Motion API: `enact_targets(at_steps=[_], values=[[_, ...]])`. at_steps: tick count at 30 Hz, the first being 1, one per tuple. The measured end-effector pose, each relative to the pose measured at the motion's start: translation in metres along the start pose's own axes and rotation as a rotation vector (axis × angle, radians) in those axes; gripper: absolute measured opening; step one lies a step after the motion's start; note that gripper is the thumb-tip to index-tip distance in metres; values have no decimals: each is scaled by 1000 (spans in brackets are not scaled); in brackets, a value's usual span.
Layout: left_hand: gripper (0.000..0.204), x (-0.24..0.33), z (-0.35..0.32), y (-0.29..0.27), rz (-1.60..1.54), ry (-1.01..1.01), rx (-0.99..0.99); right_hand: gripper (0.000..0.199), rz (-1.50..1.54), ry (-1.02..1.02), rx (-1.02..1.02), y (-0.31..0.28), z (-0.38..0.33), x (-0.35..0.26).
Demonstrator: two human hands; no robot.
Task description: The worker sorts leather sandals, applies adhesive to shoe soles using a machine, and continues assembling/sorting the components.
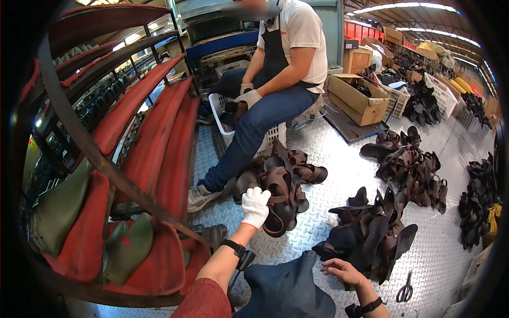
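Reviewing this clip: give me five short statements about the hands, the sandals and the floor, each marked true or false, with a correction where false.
1. The left hand wears a white glove. True.
2. The left hand reaches into the pile of brown sandals on the metal floor. True.
3. The right hand is gloved too. False: it is bare and rests by the dark pile of sandal parts.
4. Scissors lie on the floor to the right of the right hand. True.
5. The seated co-worker opposite works with bare hands. False: that person wears light gloves, hands over a white basket.
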State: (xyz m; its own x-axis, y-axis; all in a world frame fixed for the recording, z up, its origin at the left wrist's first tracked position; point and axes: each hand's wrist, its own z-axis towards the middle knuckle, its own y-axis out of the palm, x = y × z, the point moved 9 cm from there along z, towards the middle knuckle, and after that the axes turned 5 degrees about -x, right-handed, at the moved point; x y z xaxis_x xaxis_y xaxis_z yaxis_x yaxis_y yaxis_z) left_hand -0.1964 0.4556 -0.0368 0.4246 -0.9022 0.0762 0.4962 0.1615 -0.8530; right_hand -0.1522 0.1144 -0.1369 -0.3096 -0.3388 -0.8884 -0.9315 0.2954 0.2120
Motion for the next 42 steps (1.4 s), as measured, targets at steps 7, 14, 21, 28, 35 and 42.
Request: enact_targets(at_steps=[7, 14, 21, 28, 35, 42], values=[[16, 4, 8, -3, 13, 9, 7, 28, -27, -23, -12, -5, -3, 5], [20, 3, 7, -2, 16, 8, 3, 27, -44, -23, 10, -3, -9, -3], [19, 0, 6, 3, 23, -23, -13, 27, -45, -20, 3, -5, -6, 4], [20, -5, 11, -1, -13, -21, 51, 26, -65, -33, 15, -10, -6, 1], [23, -5, 19, -13, -3, -28, 79, 26, -27, -30, 17, -10, -4, 1], [25, -6, 53, -70, 62, -46, 253, 27, -37, -39, 34, -13, -10, -3]])
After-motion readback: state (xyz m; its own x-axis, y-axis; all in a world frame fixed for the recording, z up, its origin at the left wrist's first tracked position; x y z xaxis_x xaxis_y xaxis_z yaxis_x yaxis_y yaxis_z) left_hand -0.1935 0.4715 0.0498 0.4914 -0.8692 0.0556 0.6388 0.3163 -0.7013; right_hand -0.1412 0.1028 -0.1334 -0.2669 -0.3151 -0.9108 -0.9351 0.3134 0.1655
